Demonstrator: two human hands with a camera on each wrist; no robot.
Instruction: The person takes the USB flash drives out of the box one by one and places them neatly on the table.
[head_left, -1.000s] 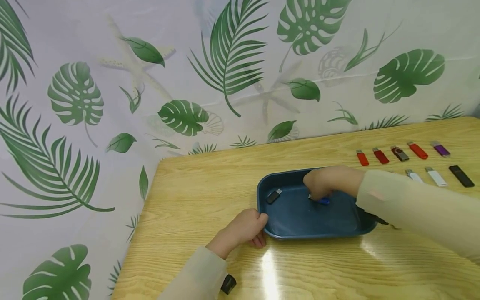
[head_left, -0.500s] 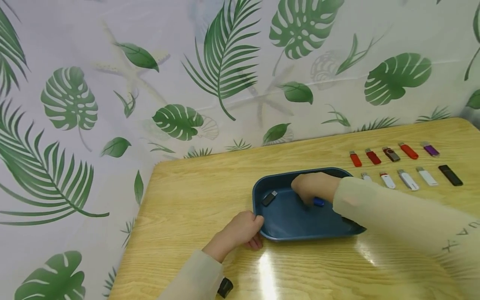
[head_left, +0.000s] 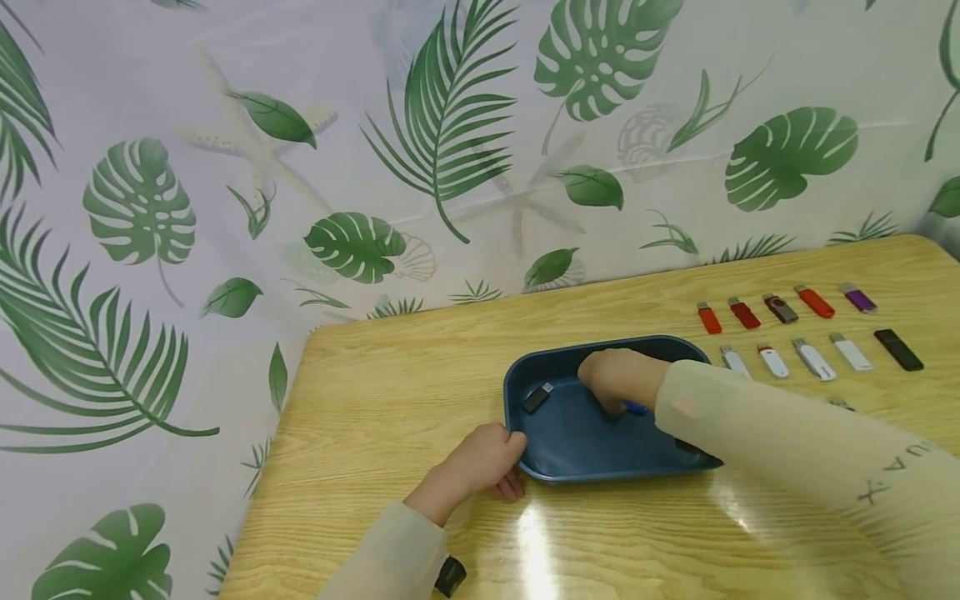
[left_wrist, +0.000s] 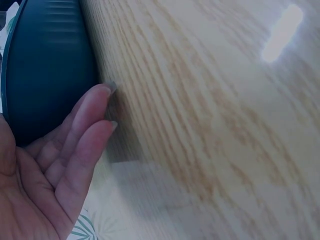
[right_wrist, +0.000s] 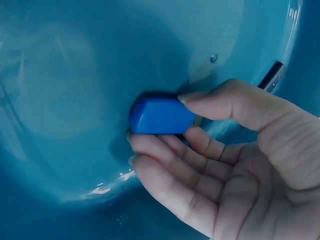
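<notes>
A dark blue tray [head_left: 573, 446] with a raised rim stands on the wooden table. My left hand [head_left: 487, 458] grips its near left corner, thumb over the rim; the left wrist view shows the fingers [left_wrist: 85, 145] along the outer wall of the tray [left_wrist: 50, 65]. Inside the tray, my right hand [head_left: 618, 377] pinches a blue USB stick [right_wrist: 162, 116] between thumb and fingers, low over the tray floor. In the head view that hand partly covers the blue stick. A black USB stick [head_left: 537, 398] lies apart in the tray's left end.
Right of the tray, several USB sticks lie in rows: a red one [head_left: 708, 317], a purple one [head_left: 858, 298], a white one [head_left: 813, 360] and a black one [head_left: 898, 350] among them. The right sleeve [head_left: 780, 442] passes over the tray's right end. A leaf-patterned cloth [head_left: 465, 267] hangs behind.
My right hand has shifted slightly left within the tray, around the blue USB stick. The head view has turned a little right. My left hand keeps its grip on the tray.
</notes>
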